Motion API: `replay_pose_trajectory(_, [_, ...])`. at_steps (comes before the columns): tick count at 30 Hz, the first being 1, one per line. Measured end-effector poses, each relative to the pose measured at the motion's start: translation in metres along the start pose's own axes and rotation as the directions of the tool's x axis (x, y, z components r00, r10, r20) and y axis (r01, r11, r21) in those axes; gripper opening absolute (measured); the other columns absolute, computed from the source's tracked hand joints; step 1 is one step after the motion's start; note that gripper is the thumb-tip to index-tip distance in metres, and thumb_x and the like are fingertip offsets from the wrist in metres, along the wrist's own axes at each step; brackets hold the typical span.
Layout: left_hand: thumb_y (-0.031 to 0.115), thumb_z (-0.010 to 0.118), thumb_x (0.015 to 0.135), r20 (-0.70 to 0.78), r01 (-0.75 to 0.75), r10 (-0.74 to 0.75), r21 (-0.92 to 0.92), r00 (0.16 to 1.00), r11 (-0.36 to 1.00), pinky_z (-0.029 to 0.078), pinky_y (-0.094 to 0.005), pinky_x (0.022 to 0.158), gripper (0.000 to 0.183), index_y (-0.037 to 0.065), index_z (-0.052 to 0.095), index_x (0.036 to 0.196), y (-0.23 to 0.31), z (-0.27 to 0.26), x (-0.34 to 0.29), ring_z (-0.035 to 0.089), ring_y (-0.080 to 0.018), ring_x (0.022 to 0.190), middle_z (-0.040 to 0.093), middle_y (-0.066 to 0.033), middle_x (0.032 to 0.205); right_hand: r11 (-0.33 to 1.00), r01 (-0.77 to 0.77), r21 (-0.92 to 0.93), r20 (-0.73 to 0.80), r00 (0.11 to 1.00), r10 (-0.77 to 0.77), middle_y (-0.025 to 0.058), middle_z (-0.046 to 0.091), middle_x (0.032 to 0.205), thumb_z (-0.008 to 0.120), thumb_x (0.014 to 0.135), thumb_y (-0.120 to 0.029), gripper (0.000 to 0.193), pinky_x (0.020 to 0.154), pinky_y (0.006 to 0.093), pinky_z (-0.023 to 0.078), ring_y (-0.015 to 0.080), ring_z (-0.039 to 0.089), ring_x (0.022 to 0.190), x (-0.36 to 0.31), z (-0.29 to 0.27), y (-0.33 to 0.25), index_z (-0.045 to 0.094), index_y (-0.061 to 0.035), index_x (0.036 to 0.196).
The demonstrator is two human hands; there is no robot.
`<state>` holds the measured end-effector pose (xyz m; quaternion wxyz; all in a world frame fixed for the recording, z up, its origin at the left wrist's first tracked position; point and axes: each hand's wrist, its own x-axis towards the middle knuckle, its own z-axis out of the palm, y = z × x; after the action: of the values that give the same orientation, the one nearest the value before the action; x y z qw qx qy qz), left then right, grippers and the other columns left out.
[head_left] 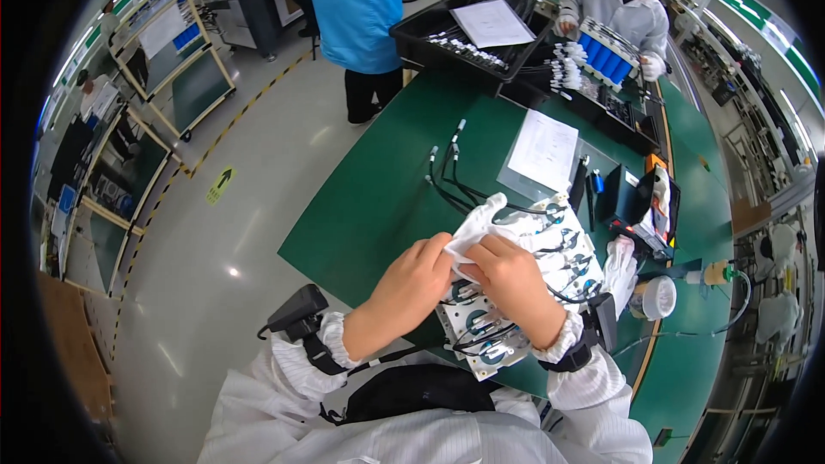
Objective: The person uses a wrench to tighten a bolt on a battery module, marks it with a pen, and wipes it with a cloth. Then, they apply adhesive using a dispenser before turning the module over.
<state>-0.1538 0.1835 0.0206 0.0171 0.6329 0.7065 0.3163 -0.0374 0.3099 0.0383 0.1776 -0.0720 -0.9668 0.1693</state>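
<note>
Both bare hands are raised in front of me over a white panel assembly (577, 249) with round blue-green parts and black cables. Between them is a thin white fabric glove (478, 222), its fingers pointing away from me. My left hand (412, 285) pinches the glove's left edge. My right hand (513, 277) has its fingers bent over the near part of the glove. Neither hand wears a glove. Black cables (449, 174) with white ends stick out past the assembly's far left side. The hands and glove hide the middle of the assembly.
The green table (352, 206) holds a paper sheet (543, 150), a black box (634, 206), a crumpled white glove (620, 266) and a round white container (658, 296). Black bins (412, 34) of cables stand beyond. A co-worker (614, 0) handles blue cells; another person in blue (354, 9) stands nearby.
</note>
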Motion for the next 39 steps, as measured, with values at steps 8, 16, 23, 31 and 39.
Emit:
replay_pose_trajectory(8, [0.000, 0.059, 0.073, -0.050, -0.031, 0.031, 0.009, 0.998, 0.999, 0.047, -0.0347, 0.058, 0.010, -0.003, 0.053, 0.081, -0.012, -0.003, 0.012, 0.058, -0.0290, 0.069, 0.051, -0.0128, 0.096, 0.990, -0.135, 0.029, -0.112, 0.984, 0.137, 0.0105, 0.052, 0.070, 0.062, 0.072, -0.011, 0.012, 0.059, 0.0363, 0.046, 0.0279, 0.057, 0.068, 0.007, 0.017, -0.007, 0.054, -0.0035, 0.077])
replay_pose_trajectory(16, [0.005, 0.066, 0.069, -0.268, 0.035, -0.067, -0.121, 0.961, 0.992, 0.043, -0.0368, 0.082, 0.014, 0.002, 0.059, 0.080, 0.006, -0.012, -0.014, 0.051, -0.0303, 0.099, 0.048, -0.0127, 0.113, 0.939, -0.187, 0.288, -0.139, 0.962, 0.234, 0.0131, 0.057, 0.077, 0.063, 0.070, -0.002, 0.017, 0.060, 0.0347, 0.046, 0.0320, 0.057, 0.067, -0.016, -0.034, 0.001, 0.061, -0.0012, 0.087])
replay_pose_trajectory(23, [0.009, 0.070, 0.063, -0.074, -0.077, 0.078, 0.019, 0.994, 0.997, 0.035, -0.0388, 0.090, 0.019, 0.002, 0.060, 0.078, 0.028, -0.007, -0.015, 0.043, -0.0297, 0.110, 0.046, -0.0132, 0.116, 0.990, -0.068, 0.126, -0.012, 0.997, 0.070, 0.0090, 0.053, 0.073, 0.064, 0.065, -0.002, 0.019, 0.060, 0.0347, 0.046, 0.0272, 0.054, 0.069, -0.041, -0.030, -0.005, 0.060, -0.0044, 0.083])
replay_pose_trajectory(31, [0.012, 0.058, 0.076, 0.104, -0.126, 0.116, 0.095, 0.988, 0.988, 0.023, -0.0588, 0.097, 0.016, -0.001, 0.050, 0.079, 0.022, -0.003, -0.006, 0.037, -0.0379, 0.116, 0.036, -0.0213, 0.123, 0.999, 0.025, -0.038, 0.007, 1.000, -0.025, 0.0046, 0.052, 0.071, 0.062, 0.069, -0.014, 0.017, 0.056, 0.0314, 0.046, 0.0213, 0.055, 0.066, -0.039, -0.012, -0.002, 0.056, -0.0100, 0.084])
replay_pose_trajectory(39, [0.005, 0.063, 0.072, -0.037, -0.060, 0.060, -0.015, 0.998, 0.998, 0.038, -0.0445, 0.086, 0.018, -0.004, 0.049, 0.080, 0.027, 0.001, -0.006, 0.046, -0.0365, 0.099, 0.040, -0.0208, 0.112, 0.990, -0.101, -0.102, -0.035, 0.995, 0.098, 0.0044, 0.052, 0.072, 0.060, 0.068, -0.010, 0.018, 0.051, 0.0321, 0.046, 0.0226, 0.056, 0.066, -0.043, -0.001, -0.018, 0.051, -0.0084, 0.083])
